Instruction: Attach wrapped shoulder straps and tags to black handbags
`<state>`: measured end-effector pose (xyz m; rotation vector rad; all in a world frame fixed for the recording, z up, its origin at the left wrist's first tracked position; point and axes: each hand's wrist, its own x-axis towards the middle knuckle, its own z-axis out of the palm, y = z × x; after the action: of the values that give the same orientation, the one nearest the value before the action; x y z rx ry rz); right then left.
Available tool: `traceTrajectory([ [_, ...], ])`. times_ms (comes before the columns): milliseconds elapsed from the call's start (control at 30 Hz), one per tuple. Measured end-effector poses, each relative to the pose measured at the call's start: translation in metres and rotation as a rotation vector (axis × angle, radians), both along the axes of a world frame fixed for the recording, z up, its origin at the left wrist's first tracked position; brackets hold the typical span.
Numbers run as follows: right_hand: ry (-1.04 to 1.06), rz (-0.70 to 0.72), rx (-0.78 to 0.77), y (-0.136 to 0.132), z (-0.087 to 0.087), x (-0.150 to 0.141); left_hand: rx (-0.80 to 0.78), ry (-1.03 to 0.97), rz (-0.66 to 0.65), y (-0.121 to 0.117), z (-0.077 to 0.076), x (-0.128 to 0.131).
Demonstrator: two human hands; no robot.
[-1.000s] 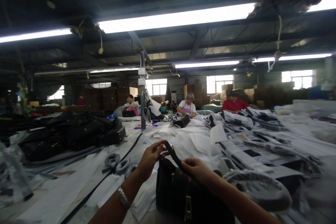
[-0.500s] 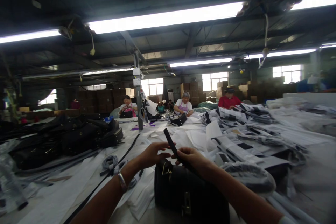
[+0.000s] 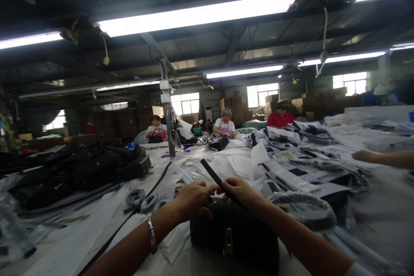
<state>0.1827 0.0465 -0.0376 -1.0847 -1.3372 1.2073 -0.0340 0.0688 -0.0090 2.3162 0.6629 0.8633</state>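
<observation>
A dark handbag (image 3: 233,235) with a gold clasp stands upright on the table in front of me. My right hand (image 3: 241,192), above its top edge, pinches a black strap (image 3: 211,172) whose free end sticks up to the left. My left hand (image 3: 190,200), with a silver bangle at the wrist, curls over the bag's upper left corner. Its forefinger reaches to the strap near my right fingertips, while its thumb hangs lower over the bag. The hand hides most of the metal fitting at that corner, and what its fingers grip there cannot be made out.
Dark bags (image 3: 103,168) are heaped at left. Coiled grey straps (image 3: 136,197) and a long black strap (image 3: 121,224) lie nearer. White sheets (image 3: 237,164) and plastic-wrapped pieces (image 3: 297,172) cover the right side. A wrapped ring-shaped piece (image 3: 305,213) lies beside my right forearm. Another person's hand (image 3: 364,155) reaches in.
My left hand let go of the strap's upper end and moved down to the bag's corner. My right hand still holds the strap. Another person's arm has appeared at right.
</observation>
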Motion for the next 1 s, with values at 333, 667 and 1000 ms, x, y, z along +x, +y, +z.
traceTrajectory([
  [333,0.155,0.072,-0.091,-0.012,-0.007,-0.007,-0.296,-0.234,0.152,0.021,0.005,0.001],
  [667,0.268,0.141,0.098,-0.011,0.021,-0.024,-0.120,-0.114,0.177,0.010,0.012,-0.009],
  [1000,-0.044,-0.011,0.076,-0.019,0.003,0.003,-0.242,-0.347,0.209,0.025,0.001,-0.024],
])
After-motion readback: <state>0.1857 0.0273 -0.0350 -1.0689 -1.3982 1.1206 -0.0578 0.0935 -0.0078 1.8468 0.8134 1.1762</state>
